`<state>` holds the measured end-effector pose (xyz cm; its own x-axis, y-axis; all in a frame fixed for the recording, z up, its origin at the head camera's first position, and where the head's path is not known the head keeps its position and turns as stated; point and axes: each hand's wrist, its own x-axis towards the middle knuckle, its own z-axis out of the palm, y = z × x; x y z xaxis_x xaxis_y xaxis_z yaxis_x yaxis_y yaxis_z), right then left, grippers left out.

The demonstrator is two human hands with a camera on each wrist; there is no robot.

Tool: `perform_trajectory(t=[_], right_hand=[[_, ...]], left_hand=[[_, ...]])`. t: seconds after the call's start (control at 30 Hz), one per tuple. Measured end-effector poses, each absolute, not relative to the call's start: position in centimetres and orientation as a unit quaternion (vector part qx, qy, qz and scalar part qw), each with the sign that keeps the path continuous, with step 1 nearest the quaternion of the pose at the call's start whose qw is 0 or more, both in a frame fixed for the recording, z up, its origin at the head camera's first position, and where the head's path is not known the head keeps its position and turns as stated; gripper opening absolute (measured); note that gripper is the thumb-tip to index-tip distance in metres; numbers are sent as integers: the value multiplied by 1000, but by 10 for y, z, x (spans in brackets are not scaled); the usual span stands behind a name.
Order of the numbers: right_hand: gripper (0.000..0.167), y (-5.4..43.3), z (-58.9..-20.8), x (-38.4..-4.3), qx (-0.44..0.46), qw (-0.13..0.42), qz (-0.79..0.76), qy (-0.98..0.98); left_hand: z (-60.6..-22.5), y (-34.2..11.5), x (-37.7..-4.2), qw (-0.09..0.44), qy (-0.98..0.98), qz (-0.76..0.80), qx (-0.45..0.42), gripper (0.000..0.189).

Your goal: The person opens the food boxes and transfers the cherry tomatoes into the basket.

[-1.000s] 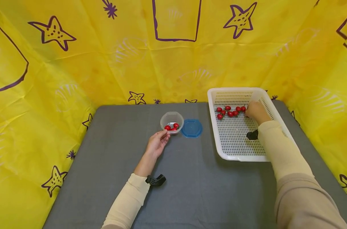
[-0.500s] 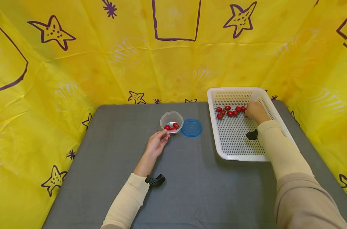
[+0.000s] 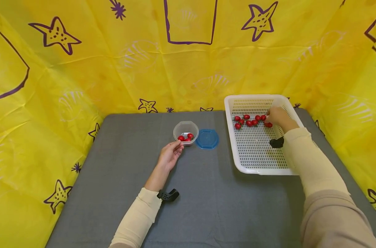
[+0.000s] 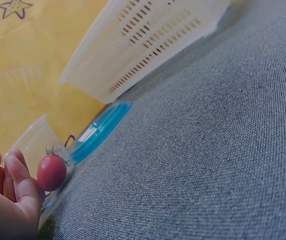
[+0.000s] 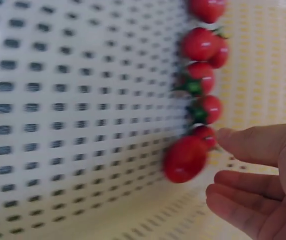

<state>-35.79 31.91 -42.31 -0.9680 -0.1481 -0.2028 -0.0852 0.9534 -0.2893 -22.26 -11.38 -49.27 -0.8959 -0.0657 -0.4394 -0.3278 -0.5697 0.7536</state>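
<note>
In the head view my left hand [image 3: 170,155] pinches the near rim of a small clear plastic container [image 3: 186,128], with a few red cherry tomatoes [image 3: 190,135] inside. One tomato [image 4: 51,172] shows through the container wall beside the fingers in the left wrist view. Over at the right, my right hand [image 3: 279,117] reaches into a white perforated basket [image 3: 259,151]. Its thumb and fingers are parted beside the cherry tomatoes, and nothing is between them. The nearest tomato [image 5: 185,159] lies just in front of the fingertips in the right wrist view.
A blue lid [image 3: 207,139] lies flat on the grey tabletop [image 3: 212,193], just right of the clear container. More cherry tomatoes [image 3: 249,123] lie in the far half of the basket. Yellow printed cloth [image 3: 188,79] hangs behind the table and on both sides.
My right hand has shifted slightly to the right within the basket, uncovering tomatoes that it hid before. The left hand and the container have stayed in place.
</note>
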Motion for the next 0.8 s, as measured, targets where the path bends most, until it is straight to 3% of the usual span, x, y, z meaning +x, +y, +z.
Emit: perform_trajectory(t=[0.2, 0.43, 0.8], right_hand=[[40, 304, -391, -357, -87, 78, -145, 982], [40, 269, -363, -357, -117, 76, -195, 971], [34, 205, -342, -355, -171, 49, -246, 953]], left_hand=[[-493, -114, -223, 76, 465, 854, -219, 13], [-493, -114, -223, 75, 461, 857, -217, 13], [-492, -115, -222, 79, 456, 860, -214, 15]])
